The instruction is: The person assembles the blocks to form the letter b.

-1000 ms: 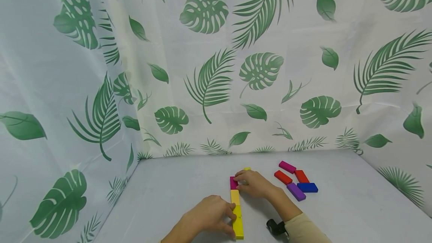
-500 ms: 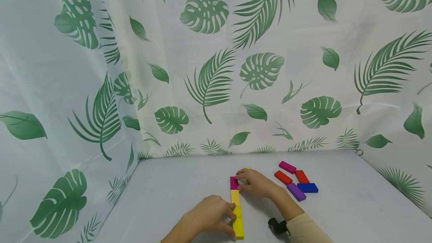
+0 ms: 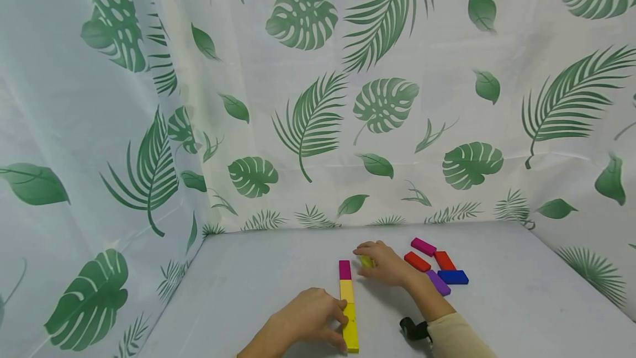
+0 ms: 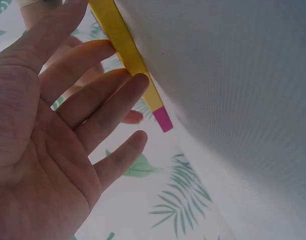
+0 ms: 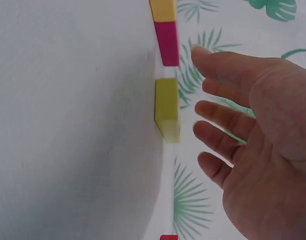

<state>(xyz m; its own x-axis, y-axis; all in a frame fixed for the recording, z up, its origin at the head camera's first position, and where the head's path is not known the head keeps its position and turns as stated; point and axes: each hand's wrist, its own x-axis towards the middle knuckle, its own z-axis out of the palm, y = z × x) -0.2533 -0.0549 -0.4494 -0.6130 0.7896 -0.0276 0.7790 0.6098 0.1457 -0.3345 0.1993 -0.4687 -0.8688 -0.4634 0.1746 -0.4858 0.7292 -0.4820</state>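
A straight row of blocks lies on the table: a long bright yellow stretch [image 3: 351,330] in front, a paler yellow block [image 3: 346,291] beyond it and a magenta block [image 3: 345,270] at the far end. Along the left side of the yellow stretch, my left hand [image 3: 313,316] rests its thumb and fingertips, fairly straight. My right hand [image 3: 385,264] hovers around a separate yellow block [image 5: 167,102] right of the magenta end. In the right wrist view its fingers are spread loosely, with a gap between them and that block.
To the right lie a magenta block [image 3: 423,246], two red blocks [image 3: 417,261], a purple block [image 3: 439,283] and a blue block [image 3: 452,277]. A black device [image 3: 413,329] sits at the right wrist. Leaf-printed curtains [image 3: 318,126] stand behind and beside the table.
My right hand has drawn away from the magenta block, to the right, over the separate yellow block, which now shows between its fingers. My left hand has stayed in place.
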